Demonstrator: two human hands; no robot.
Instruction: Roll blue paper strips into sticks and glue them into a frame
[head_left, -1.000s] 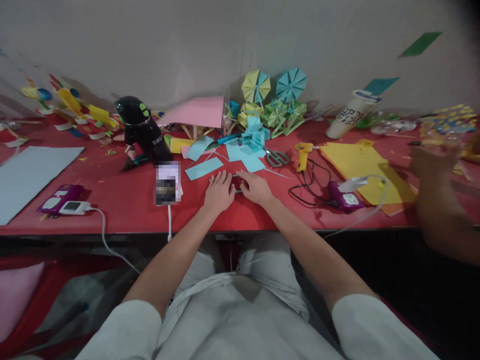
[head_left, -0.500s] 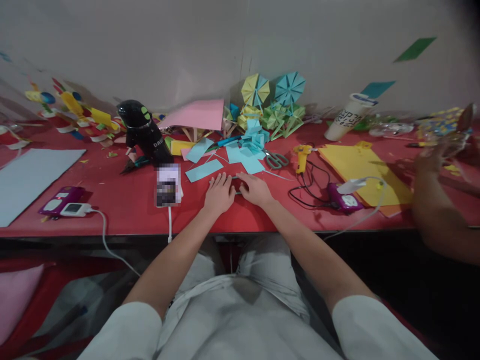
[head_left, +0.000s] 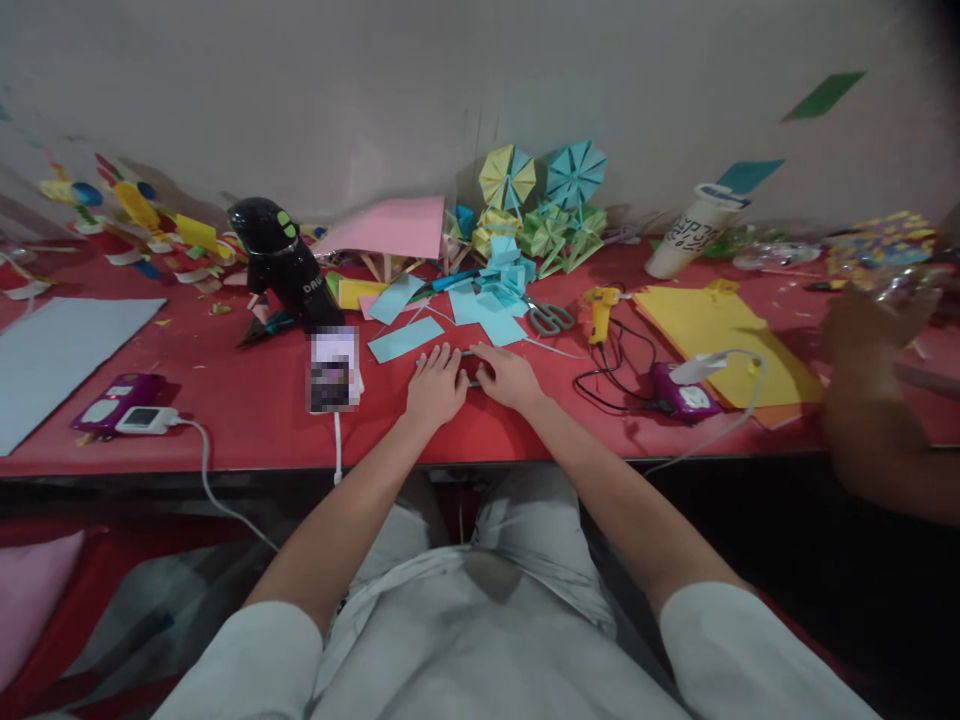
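My left hand (head_left: 437, 387) lies on the red tabletop with its fingers out flat. Facing it, my right hand (head_left: 511, 377) rests palm down, fingers stretched and thumb apart from the index finger. Thin blue-grey edges of what looks like a paper piece (head_left: 474, 383) show between the hands; the rest is hidden under them. Just beyond my left fingertips is a light blue paper strip (head_left: 406, 340). More blue paper pieces (head_left: 501, 322) lie past my right hand, near grey-handled scissors (head_left: 551, 318).
A yellow glue gun (head_left: 600, 312), its cord and a purple power socket (head_left: 685, 392) stand right of my hands, beside yellow paper (head_left: 720, 335). Left are a phone (head_left: 334, 368) and black bottle (head_left: 281, 262). Another person's arm (head_left: 874, 410) is far right. Paper umbrellas (head_left: 508, 178) stand behind.
My hands keep almost the same place and pose. The whole view has shifted slightly. At the far right, the other person's hand has moved a little.
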